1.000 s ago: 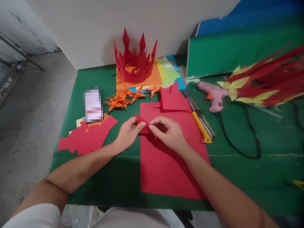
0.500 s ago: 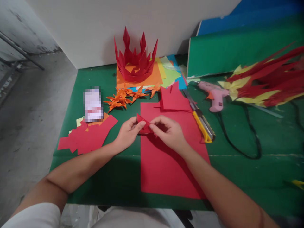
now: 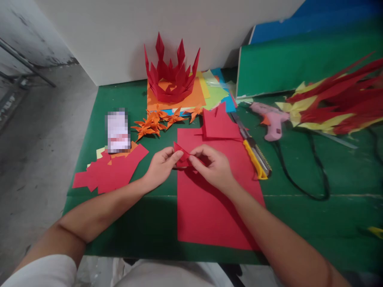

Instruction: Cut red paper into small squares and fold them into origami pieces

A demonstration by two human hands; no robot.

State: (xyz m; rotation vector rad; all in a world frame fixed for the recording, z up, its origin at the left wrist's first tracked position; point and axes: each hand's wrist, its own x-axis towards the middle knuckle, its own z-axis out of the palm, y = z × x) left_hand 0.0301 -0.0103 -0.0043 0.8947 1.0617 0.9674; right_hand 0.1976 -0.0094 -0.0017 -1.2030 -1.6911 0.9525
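Between my two hands is a small folded piece of red paper (image 3: 182,158), its pointed tip upward. My left hand (image 3: 162,164) pinches its left side with thumb and fingers. Thumb and forefinger of my right hand (image 3: 214,164) grip the right edge. Part of the paper is hidden by the fingers. Below it lies a large red sheet (image 3: 215,215) on the green table. A stack of red paper squares (image 3: 221,125) rests at that sheet's far edge, and a yellow utility knife (image 3: 254,153) lies to the right.
A red paper crown (image 3: 170,85) stands at the back on coloured sheets (image 3: 202,97). Orange paper flowers (image 3: 154,123), a phone (image 3: 118,131) and red scraps (image 3: 110,171) lie left. A pink glue gun (image 3: 271,119) with black cord and red-yellow paper streamers (image 3: 338,99) occupy the right.
Almost nothing differs. Both hands keep their grip on the folded red paper, with only a slight shift of the fingers and the view.
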